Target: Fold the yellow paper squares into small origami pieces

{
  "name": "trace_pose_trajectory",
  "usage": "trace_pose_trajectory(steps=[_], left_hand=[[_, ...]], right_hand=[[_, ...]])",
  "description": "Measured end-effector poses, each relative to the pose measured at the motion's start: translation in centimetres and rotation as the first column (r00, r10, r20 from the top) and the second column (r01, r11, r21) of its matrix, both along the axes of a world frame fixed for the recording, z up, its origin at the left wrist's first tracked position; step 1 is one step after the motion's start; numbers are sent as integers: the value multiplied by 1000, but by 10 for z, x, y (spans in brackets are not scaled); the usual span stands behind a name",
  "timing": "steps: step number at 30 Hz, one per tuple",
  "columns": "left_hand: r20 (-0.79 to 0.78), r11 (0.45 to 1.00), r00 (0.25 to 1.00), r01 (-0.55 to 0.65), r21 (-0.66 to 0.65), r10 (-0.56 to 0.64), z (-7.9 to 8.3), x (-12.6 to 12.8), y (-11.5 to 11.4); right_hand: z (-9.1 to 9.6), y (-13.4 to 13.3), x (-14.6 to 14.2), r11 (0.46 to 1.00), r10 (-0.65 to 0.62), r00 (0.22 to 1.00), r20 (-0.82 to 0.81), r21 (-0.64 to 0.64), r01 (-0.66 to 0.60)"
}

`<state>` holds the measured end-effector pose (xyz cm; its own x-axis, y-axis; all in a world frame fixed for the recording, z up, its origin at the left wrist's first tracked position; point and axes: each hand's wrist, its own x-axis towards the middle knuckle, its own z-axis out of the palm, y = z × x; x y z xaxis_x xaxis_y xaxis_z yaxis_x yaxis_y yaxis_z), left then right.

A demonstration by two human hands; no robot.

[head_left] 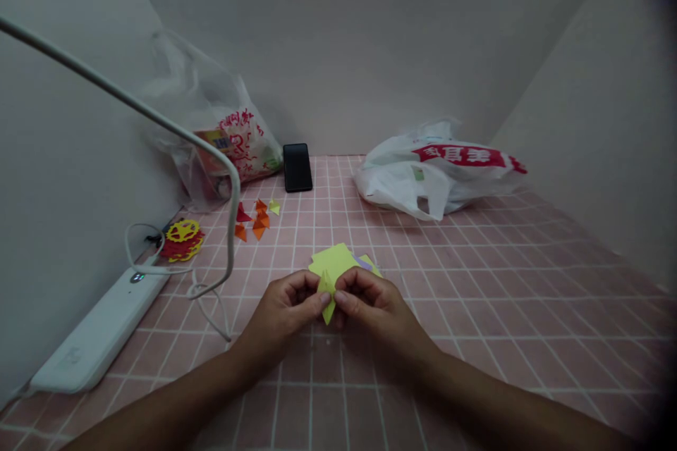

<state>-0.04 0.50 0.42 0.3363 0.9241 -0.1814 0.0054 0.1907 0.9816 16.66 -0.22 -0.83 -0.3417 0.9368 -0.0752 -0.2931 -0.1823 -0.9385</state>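
Observation:
A small folded piece of yellow-green paper (327, 286), long and pointed at both ends, is held between my two hands. My left hand (290, 299) pinches its left edge between thumb and fingers. On the other side, my right hand (370, 296) grips the right edge with thumb and curled fingers. Just beyond my fingertips lie flat yellow sheets of paper (334, 258), and a bit of purple paper (364, 262) shows from under them. My hands hide part of these sheets.
Several small folded paper pieces (259, 224) in orange, red and yellow lie left of centre. Behind them stand a filled plastic bag (238, 141) and a black phone (297, 168). A white bag (434, 173) rests back right. Left are yellow-red cutouts (183, 239), a white power strip (100, 331) and a cable (230, 225).

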Motion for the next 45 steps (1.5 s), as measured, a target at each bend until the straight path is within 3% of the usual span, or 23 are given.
trace_pose_trajectory(steps=[8, 13, 22, 28, 34, 39, 45], left_hand=[[-60, 993, 991, 118, -32, -120, -4, -2, 1], [-67, 984, 987, 141, -113, -149, 0, -2, 0], [-77, 967, 971, 213, -141, -226, 2, -1, 4], [-71, 954, 964, 242, -176, -258, 4, 0, 3], [-30, 947, 967, 239, -216, -252, 3, 1, 1], [85, 940, 969, 244, -239, -230, -1, 1, 1], [69, 980, 994, 91, -177, -80, -2, 1, 3]], right_hand=[[-1, 2, 1, 1000, -4, 999, 42, -4, 5], [1, 2, 3, 1000, 10, 996, 86, 18, -11], [1, 0, 3, 1000, -24, 987, 160, 10, 23], [-4, 5, 4, 1000, 13, 994, 108, -11, -12], [-2, 2, 3, 1000, 22, 979, 204, -11, -21], [2, 1, 6, 998, -52, 979, 198, 36, 45], [1, 3, 7, 987, -142, 973, 180, 103, 125]])
